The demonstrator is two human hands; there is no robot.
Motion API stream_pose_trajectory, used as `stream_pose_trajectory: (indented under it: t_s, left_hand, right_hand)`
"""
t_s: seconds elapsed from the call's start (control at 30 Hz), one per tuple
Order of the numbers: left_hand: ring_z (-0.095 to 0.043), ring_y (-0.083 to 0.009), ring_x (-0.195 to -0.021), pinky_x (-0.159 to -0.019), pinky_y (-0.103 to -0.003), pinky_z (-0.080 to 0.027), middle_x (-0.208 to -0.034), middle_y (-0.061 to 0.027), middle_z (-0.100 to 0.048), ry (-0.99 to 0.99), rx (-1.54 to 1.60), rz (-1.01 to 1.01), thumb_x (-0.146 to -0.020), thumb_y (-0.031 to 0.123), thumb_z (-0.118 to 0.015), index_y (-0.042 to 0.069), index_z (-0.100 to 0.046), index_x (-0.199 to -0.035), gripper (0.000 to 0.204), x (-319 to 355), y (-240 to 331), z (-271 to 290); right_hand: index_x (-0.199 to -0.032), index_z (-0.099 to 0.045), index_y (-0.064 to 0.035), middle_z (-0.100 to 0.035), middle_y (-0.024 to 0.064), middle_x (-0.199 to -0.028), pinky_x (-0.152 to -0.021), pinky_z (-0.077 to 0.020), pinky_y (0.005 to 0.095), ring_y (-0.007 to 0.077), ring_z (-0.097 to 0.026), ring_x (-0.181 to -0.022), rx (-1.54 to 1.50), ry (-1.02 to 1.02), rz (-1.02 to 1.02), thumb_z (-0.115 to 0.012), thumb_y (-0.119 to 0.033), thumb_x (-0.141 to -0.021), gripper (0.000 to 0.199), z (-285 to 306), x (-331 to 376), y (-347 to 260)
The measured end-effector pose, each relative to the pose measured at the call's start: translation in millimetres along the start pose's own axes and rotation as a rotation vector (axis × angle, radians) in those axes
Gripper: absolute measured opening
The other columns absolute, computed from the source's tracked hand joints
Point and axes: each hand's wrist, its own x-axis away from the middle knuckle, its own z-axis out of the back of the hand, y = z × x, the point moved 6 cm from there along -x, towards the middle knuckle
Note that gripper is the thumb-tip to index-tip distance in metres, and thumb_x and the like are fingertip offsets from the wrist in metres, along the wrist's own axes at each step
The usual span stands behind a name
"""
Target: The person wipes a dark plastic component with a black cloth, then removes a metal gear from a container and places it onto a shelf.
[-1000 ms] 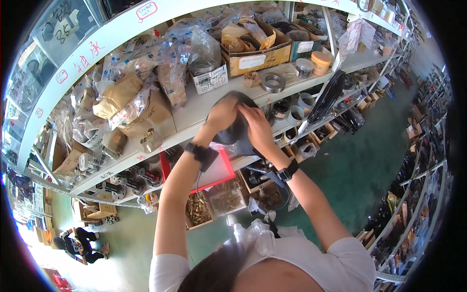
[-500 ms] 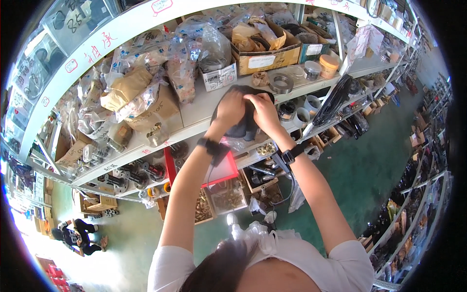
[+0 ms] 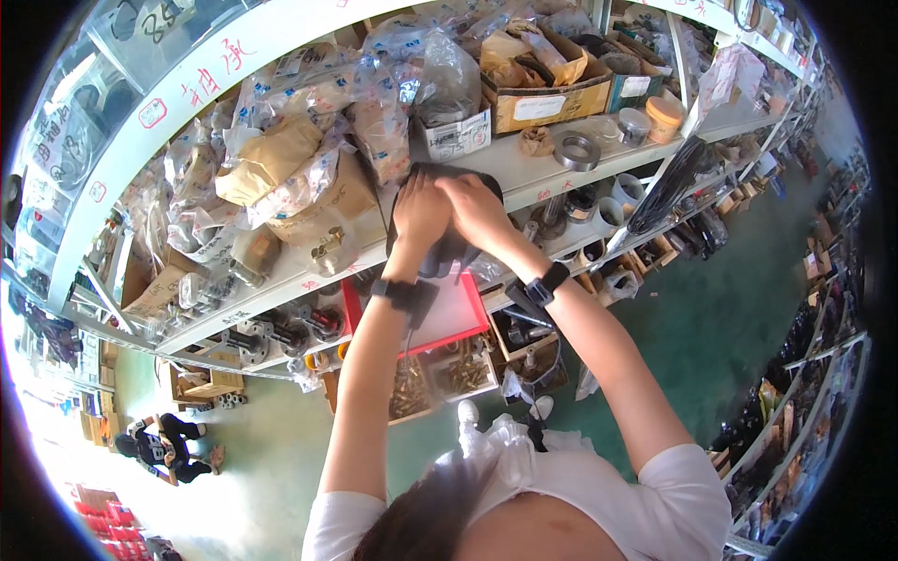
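Observation:
My left hand [image 3: 420, 213] and my right hand [image 3: 477, 206] are raised together against a dark grey bag-like bundle [image 3: 447, 251] at the front edge of a white shelf [image 3: 524, 178]. Both hands grip the bundle's top, fingers curled over it, side by side and touching. Each wrist carries a black band. Just behind the hands stands a small white box [image 3: 456, 138] with a clear plastic bag on top. What is inside the dark bundle stays hidden.
The shelf holds brown paper parcels [image 3: 271, 159], clear bags of parts, a cardboard box [image 3: 547, 93], a metal ring [image 3: 577, 150] and an orange-lidded tub [image 3: 666, 114]. A red tray [image 3: 458, 313] and bins of brass parts sit lower. A person crouches on the green floor [image 3: 161, 441] far left.
Both hands and the dark bundle have risen and shifted slightly right, closer to the shelf edge and the white box. The grip looks the same.

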Motion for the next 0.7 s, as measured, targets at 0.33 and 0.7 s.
stream_pose_trajectory:
  t_s: [0.33,0.7]
  left_hand:
    - [-0.045,-0.0322,-0.111,-0.095,-0.037,-0.034,-0.113,-0.0207,-0.051,-0.034,0.072,-0.123,-0.079,0.013,-0.043,-0.004,-0.053,-0.101,0.029,18,17,4]
    - [-0.052,-0.0286,-0.102,-0.090,-0.036,-0.039,-0.101,-0.0152,-0.057,0.241,-0.015,-0.362,-0.072,0.012,-0.051,0.000,-0.054,-0.095,0.025,41,57,-15]
  right_hand:
    - [-0.101,-0.050,-0.0037,-0.057,0.0164,-0.085,-0.072,-0.0447,0.0394,0.0332,-0.052,-0.087,0.100,0.077,0.077,-0.047,0.007,-0.071,0.032,14,18,-11]
    - [-0.109,-0.049,-0.0043,-0.054,0.0126,-0.110,-0.087,-0.0392,0.0377,0.0323,-0.049,-0.098,-0.061,0.252,-0.080,-0.052,0.006,-0.072,0.038,27,79,12]
